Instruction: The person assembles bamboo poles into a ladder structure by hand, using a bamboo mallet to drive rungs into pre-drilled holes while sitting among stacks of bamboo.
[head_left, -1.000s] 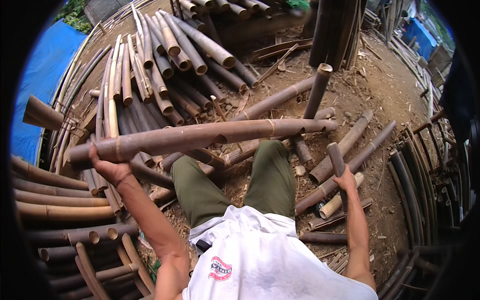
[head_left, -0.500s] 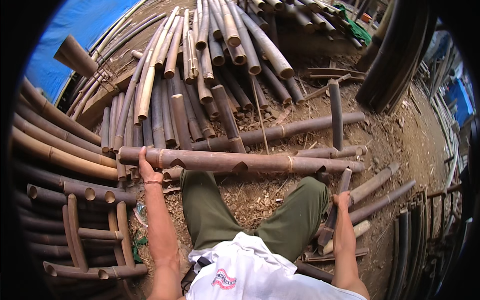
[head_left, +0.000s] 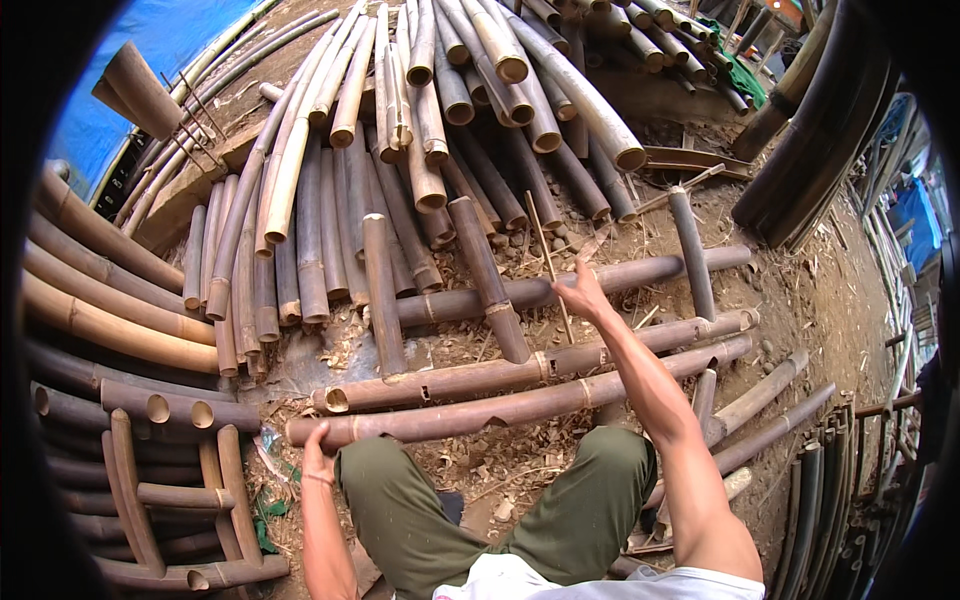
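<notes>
Left hand (head_left: pixel 318 462) has its fingers curled around the near end of a long brown bamboo pole (head_left: pixel 520 405), which lies across the ground just above the knees, snug against a second pole (head_left: pixel 530 368). Right hand (head_left: pixel 580 292) is up, fingers spread, gripping nothing, reaching toward a thin stick (head_left: pixel 548 262). With only one end held, the pole could roll or swing into the stacked bamboo pile (head_left: pixel 420 150).

Soft daylight, sharp centre, fisheye-bent dark rim
</notes>
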